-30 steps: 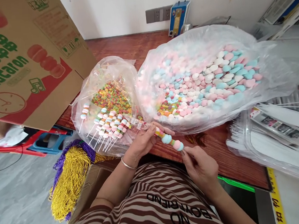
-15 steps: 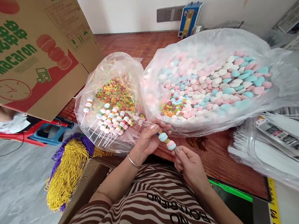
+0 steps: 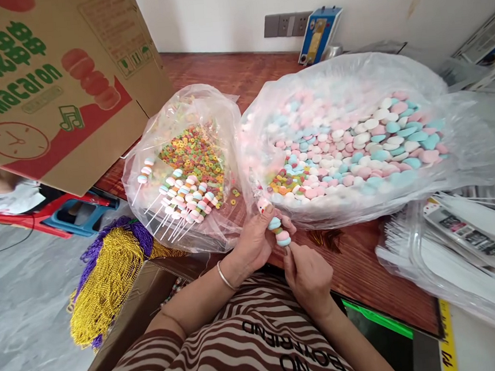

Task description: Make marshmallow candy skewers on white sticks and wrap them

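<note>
Pastel sweets, blue, pink and a little orange ring, sit threaded on the candy skewer (image 3: 278, 230) I hold upright over the near edge of the worktop (image 3: 358, 262), just in front of my striped shirt. My left hand (image 3: 255, 244) is closed around the upper part of the stick, thumb pressed beside the top sweet, a bangle on that wrist. My right hand (image 3: 308, 275) pinches the skewer from below, fingertips touching the lowest blue sweet, so both hands meet on the one stick. At 11 o'clock from my hands lies an open clear bag of ring sweets (image 3: 193, 155), with a row of finished skewers (image 3: 179, 200) laid across its near side, sticks pointing toward 7 o'clock. At 1 o'clock spreads a much larger clear bag of round sweets (image 3: 356, 141) in pink, white and blue, touching the smaller bag. A cardboard box (image 3: 48, 81) printed with green lettering leans in at 10 o'clock. Gold and purple bead strings (image 3: 108, 273) hang off the worktop at 9 o'clock, and clear packets (image 3: 460, 236) lie stacked at 3 o'clock.
</note>
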Available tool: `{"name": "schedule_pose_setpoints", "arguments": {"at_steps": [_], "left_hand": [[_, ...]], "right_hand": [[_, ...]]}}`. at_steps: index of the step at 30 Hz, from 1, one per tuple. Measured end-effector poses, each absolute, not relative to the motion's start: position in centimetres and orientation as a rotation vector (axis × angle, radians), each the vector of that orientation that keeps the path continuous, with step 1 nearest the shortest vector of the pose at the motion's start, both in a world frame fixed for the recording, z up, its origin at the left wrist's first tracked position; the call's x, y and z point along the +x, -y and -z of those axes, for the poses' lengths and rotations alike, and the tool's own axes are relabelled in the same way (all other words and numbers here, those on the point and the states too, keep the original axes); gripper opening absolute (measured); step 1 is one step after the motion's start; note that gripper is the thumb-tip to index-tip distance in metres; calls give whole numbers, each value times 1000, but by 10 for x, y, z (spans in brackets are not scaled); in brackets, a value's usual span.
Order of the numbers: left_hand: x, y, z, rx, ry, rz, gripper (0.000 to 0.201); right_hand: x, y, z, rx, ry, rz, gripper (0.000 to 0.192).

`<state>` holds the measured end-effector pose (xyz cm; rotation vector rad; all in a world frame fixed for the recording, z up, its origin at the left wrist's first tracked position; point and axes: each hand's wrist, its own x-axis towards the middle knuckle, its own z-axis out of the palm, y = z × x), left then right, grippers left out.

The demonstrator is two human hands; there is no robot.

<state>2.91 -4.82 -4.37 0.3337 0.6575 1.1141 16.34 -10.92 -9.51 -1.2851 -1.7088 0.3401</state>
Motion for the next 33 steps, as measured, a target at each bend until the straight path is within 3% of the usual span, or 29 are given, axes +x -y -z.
{"name": "schedule_pose_setpoints", "arguments": {"at_steps": [3, 8, 10, 12, 15, 20, 22, 25, 28, 30, 31, 33], "left_hand": [[19, 46, 47, 420, -690, -1016, 44], [6, 38, 43, 532, -718, -1142, 65], [4, 36, 41, 578, -721, -1213, 74], [1, 35, 39, 616, -709, -1217, 70], [-6, 34, 37, 647, -662, -1186, 51], [-5, 33, 31, 512, -713, -1195, 47], [1, 32, 28, 400, -752, -1207, 43], [10, 33, 24, 211, -778, -1238, 39], [18, 37, 24, 95, -760, -1240, 38], [20, 38, 26, 97, -721, -1239, 37], [20, 38, 28, 122, -698, -1242, 37], [19, 36, 33, 204, -645, -1227, 37]], "right_hand": [[163, 108, 95, -1298, 1585, -577, 19], [151, 103, 89, -1063, 829, -1612, 35], [147, 100, 88, -941, 618, -1823, 36], [144, 97, 87, -888, 530, -1901, 35], [143, 96, 84, -879, 519, -1880, 34], [145, 103, 83, -1004, 822, -1652, 30], [149, 104, 85, -1130, 1144, -1299, 22], [156, 101, 90, -1184, 1634, -470, 7], [160, 96, 93, -1111, 1807, 25, 12], [159, 95, 91, -1152, 1764, -122, 6], [158, 96, 88, -1190, 1692, -344, 4], [155, 99, 79, -1206, 1410, -981, 21]]}}
